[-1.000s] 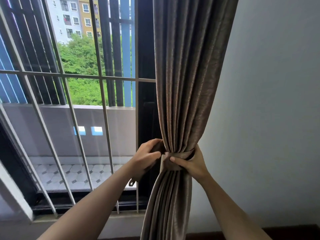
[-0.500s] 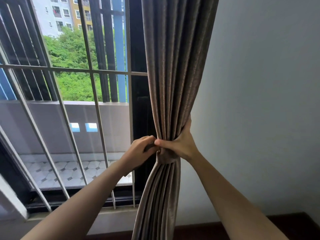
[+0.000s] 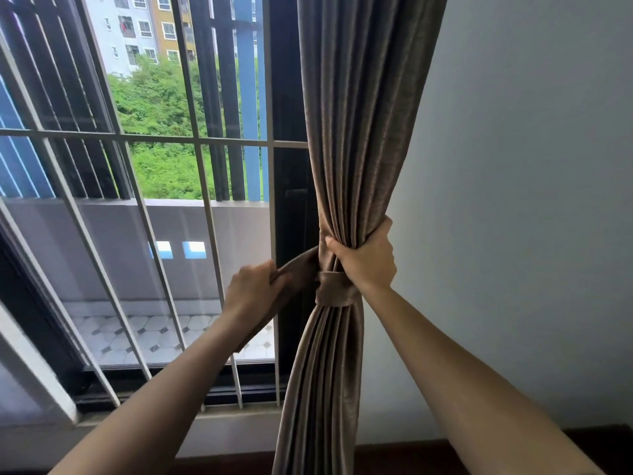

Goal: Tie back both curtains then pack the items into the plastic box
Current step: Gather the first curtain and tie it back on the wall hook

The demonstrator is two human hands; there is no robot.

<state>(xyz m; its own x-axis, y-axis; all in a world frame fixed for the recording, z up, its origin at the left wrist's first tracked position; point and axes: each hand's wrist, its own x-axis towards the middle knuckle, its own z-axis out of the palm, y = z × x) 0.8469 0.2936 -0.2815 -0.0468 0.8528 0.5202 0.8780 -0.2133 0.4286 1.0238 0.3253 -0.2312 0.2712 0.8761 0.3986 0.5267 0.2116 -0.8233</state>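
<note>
Curtain: a grey-brown curtain [image 3: 346,132] hangs at the right edge of the window, beside a pale wall [image 3: 520,166], and is gathered into a narrow waist at mid-height
Tie-back: a matching fabric band [image 3: 337,292] wraps that waist, with one crossing showing in front and a free tail running off to the left
Right hand: the right hand [image 3: 364,262] has fingers and thumb curled tight round the bunched folds, just above the band
Left hand: the left hand [image 3: 251,291] pinches the tail, held out to the left of the curtain
Step in hand: probably tightening the tie on this curtain; no second curtain or plastic box is in view
Next move: the tail likely needs pulling snug, then knotting or tucking, while the folds are kept bunched
Beyond: white window bars [image 3: 202,142], a balcony, trees
</note>
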